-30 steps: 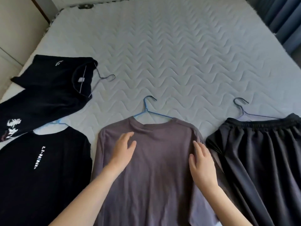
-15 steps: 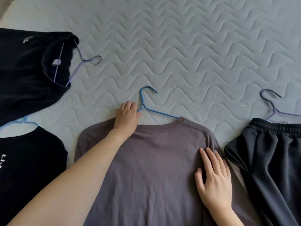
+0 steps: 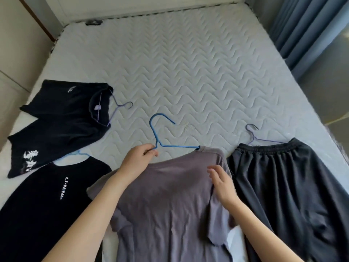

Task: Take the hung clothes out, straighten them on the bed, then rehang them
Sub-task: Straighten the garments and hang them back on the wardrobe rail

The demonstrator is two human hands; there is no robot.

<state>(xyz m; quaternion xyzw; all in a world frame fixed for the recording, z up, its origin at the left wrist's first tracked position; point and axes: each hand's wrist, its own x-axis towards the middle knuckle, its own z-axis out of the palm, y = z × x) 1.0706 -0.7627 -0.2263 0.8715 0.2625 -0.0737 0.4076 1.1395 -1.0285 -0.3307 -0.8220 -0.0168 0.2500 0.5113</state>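
Shirt [image 3: 170,205], mauve-grey short-sleeved cotton, on quilted white bed [image 3: 188,72], collar end lifted by thin blue wire hanger [image 3: 177,146] that left hand [image 3: 139,159] pinches at its neck, likely for rehanging; right hand [image 3: 221,184], fingers relaxed, steadies one shoulder.

A bedroom: quilted mattress [image 3: 188,72], blue curtains [image 3: 302,25].
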